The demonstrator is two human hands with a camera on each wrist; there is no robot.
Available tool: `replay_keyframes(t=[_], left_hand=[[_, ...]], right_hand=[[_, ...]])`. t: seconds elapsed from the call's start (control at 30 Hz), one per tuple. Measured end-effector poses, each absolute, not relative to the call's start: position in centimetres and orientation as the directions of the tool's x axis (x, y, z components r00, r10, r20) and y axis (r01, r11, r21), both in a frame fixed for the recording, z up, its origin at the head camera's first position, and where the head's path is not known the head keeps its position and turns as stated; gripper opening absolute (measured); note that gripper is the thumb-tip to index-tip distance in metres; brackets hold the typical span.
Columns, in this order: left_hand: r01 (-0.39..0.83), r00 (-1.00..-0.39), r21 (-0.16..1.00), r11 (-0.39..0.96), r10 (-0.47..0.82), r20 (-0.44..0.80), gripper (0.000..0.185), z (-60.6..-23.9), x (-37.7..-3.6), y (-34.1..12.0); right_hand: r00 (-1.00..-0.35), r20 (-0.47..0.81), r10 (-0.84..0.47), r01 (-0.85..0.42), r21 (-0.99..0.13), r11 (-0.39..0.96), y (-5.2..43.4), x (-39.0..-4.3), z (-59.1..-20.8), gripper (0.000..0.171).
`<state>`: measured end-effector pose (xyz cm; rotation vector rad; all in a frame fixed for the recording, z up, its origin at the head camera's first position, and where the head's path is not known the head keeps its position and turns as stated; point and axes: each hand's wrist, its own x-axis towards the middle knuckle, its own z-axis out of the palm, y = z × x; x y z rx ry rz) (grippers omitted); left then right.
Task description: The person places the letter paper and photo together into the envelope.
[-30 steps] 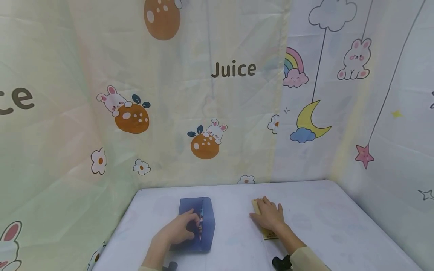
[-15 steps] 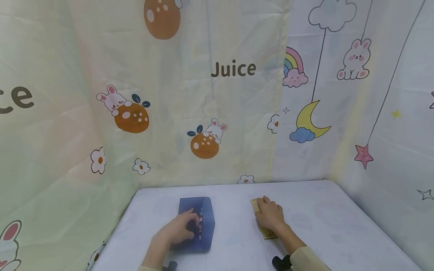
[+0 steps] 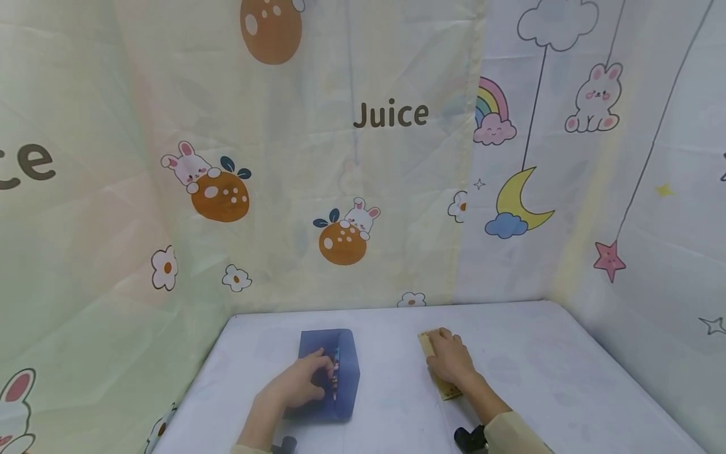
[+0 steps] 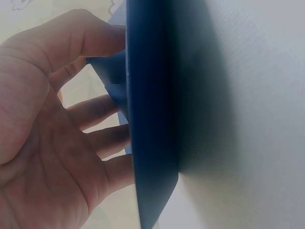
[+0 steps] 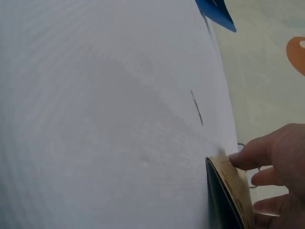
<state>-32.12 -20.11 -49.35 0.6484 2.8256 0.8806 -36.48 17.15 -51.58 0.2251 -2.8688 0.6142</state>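
Observation:
A blue envelope-like holder (image 3: 350, 378) lies on the left half of the table, with a narrow colourful strip (image 3: 336, 372) showing in its opening. Over it rests my left hand (image 3: 297, 381), thumb and fingers spread apart at the opening. In the left wrist view, the blue edge (image 4: 150, 114) hides those fingertips. To the right, my right hand (image 3: 452, 359) grips a tan, thin booklet-like thing (image 3: 450, 391) from above. The right wrist view shows my thumb on its tan cover (image 5: 233, 186), with a dark layer underneath. Its exact kind is unclear.
The white table (image 3: 391, 403) stands against printed cloth walls (image 3: 397, 208). A thin line-like mark or strand (image 5: 197, 108) lies on the tabletop in the right wrist view. Dark wrist devices (image 3: 471, 440) sit by my sleeves.
My right thumb has drawn in from the side toward the fingers. The tan booklet-like thing has shifted slightly left. My left hand and the blue holder stay in place.

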Motion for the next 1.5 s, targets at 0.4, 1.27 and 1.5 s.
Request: replay_keyframes(t=[0.4,1.27,1.5], left_hand=[[0.333,-0.912,0.575,0.747,0.41,-0.005,0.035,-49.5,-32.2,-20.1],[0.34,-0.917,0.555,0.759,0.398,0.018,0.037,-49.3,-31.9,-20.0],[0.341,-0.917,0.554,0.76,0.399,0.017,0.036,-49.5,-32.0,-20.1]], right_hand=[[-0.985,0.161,-0.063,-0.143,-0.552,0.821,16.9,-37.0,-51.2,0.043],[-0.979,0.191,-0.066,-0.199,-0.859,0.471,15.1,-36.4,-51.3,0.069],[-0.979,0.171,-0.109,-0.197,-0.929,0.313,14.4,-36.4,-51.2,0.075]])
